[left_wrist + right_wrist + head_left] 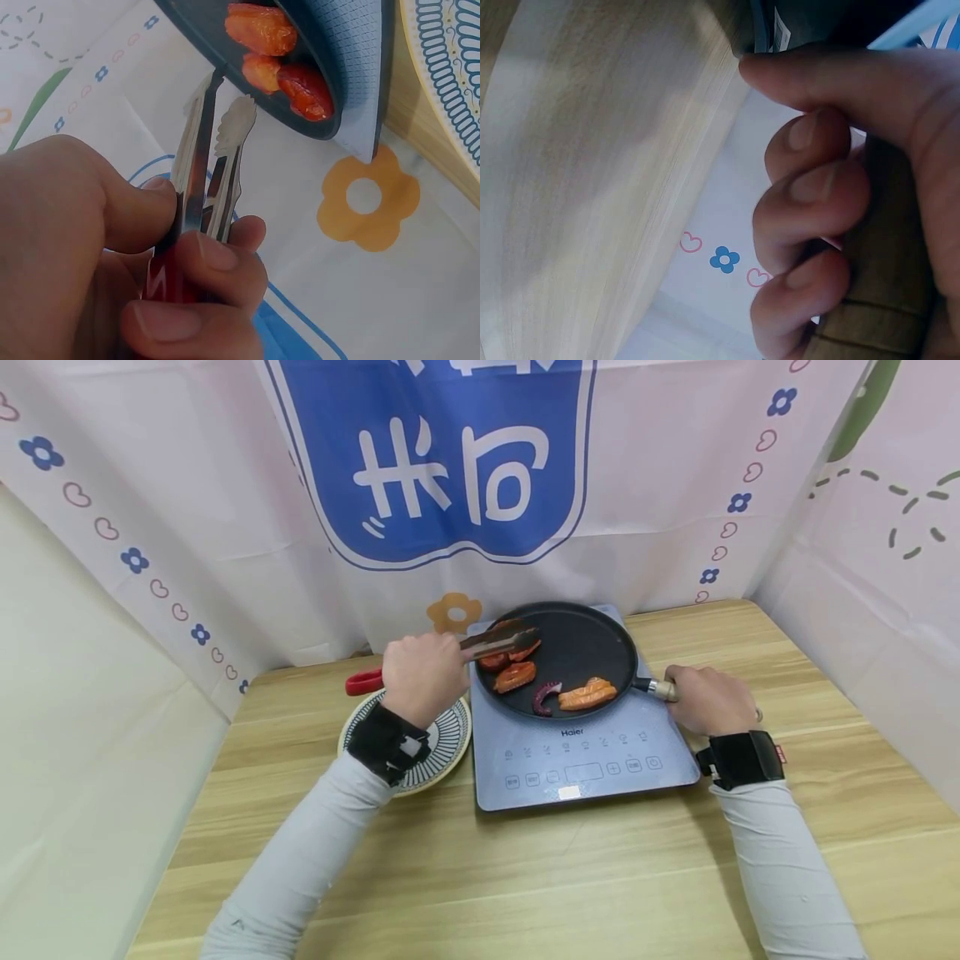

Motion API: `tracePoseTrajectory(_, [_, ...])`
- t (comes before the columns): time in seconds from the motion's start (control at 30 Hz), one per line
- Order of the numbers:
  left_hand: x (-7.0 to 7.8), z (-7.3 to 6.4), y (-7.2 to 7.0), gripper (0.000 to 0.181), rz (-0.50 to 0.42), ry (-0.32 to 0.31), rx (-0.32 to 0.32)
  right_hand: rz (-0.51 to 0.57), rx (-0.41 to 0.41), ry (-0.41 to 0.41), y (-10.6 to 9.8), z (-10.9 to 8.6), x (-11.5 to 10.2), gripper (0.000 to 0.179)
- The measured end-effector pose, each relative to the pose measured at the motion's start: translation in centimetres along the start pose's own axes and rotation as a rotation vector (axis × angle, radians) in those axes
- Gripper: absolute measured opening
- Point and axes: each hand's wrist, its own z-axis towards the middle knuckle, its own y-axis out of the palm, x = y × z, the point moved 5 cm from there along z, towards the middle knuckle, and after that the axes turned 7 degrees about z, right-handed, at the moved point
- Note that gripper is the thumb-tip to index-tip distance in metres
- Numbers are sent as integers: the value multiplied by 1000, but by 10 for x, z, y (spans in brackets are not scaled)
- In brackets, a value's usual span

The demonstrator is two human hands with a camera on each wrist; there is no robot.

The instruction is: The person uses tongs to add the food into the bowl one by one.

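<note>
My left hand point(423, 677) grips metal tongs point(487, 645) with a red handle, their tips over the left side of a black frying pan point(588, 639). In the left wrist view the tong tips stand slightly apart with nothing between them. Several glossy reddish-orange food pieces point(516, 677) lie beneath and beside the tongs. Nearer the pan's front are a purple octopus tentacle point(545, 698) and an orange piece of salmon point(588, 694). My right hand point(712, 700) holds the pan by its wooden handle point(889, 240), fingers wrapped around it.
Under the pan is a grey Haier induction cooker point(585, 752) with a touch panel at the front. Partly hidden by my left wrist, a patterned plate point(450, 739) sits left of it. A printed white cloth point(645, 485) hangs behind the wooden table point(525, 885).
</note>
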Motion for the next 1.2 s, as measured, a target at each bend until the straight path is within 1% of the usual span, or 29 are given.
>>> tracePoseTrajectory(0.07, [-2,-3,-1,50,-10,-1,2,2,-5,-1,0,0,0,23])
tracePoseTrajectory(0.37, [-15,-14,-2,53,-54,-35,-40,8,-2,1,0,0,1,22])
tracePoseTrajectory(0.57, [-24,-24,0,45,-75,-57,-79,5,2,-3,0,0,1,24])
tracePoseTrajectory(0.8, [-32,-38,1,47,-83,-68,-48,5,1,4,0,0,0,22])
tracePoseTrajectory(0.9, [-37,-43,4,43,-81,-79,-42,5,-1,6,0,0,-1,20])
tracePoseTrajectory(1.2, [-49,-53,12,41,-87,-115,-37,1,7,1,0,0,-1,17])
